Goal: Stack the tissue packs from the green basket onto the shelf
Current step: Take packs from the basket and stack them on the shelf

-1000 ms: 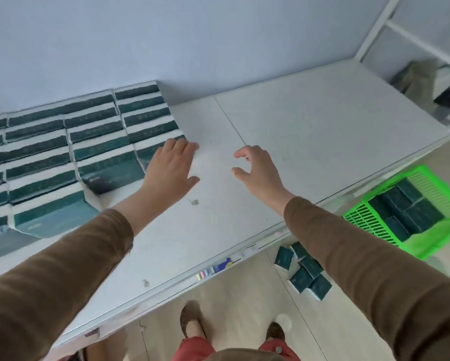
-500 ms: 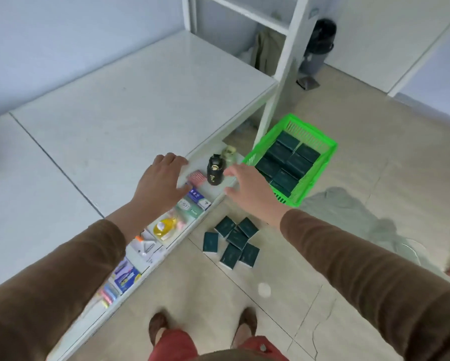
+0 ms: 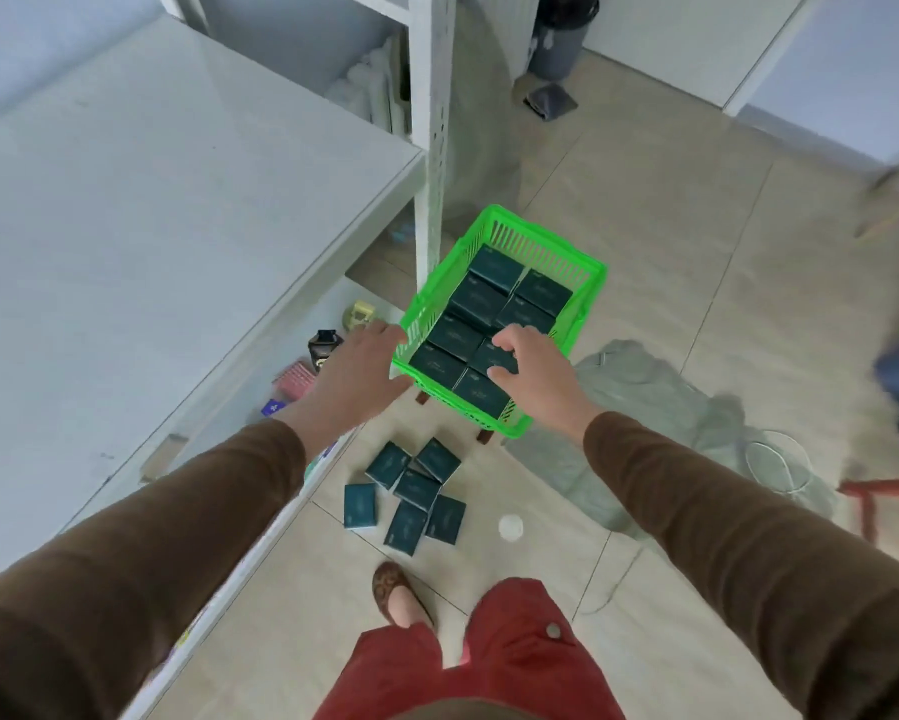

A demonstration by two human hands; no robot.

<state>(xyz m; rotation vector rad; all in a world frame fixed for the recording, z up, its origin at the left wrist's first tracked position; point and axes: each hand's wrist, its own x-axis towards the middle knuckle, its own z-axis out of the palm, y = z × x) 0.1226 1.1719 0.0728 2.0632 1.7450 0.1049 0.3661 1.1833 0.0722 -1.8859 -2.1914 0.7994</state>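
At centre frame, a person's right hand (image 3: pixel 533 363) hovers over the green basket (image 3: pixel 587 267), fingers loosely spread and curling toward the nearest dark-teal tissue packs (image 3: pixel 481 324), none yet gripped. The left hand (image 3: pixel 356 374) reaches empty and open at the basket's near-left rim; a clean pick likely means clamping several packs between both palms for the white shelf (image 3: pixel 166 189) at upper left

Both arms extend forward toward 12 o'clock, sleeved to the wrists, and converge slightly. The left hand (image 3: pixel 358 370) is at 11 o'clock, back facing up, fingers straight and held together, holding nothing. The right hand (image 3: pixel 533 367) is at 1 o'clock, level with the left and well apart from it, fingers loosely bent and spread, thumb out toward 9 o'clock, grasping nothing.
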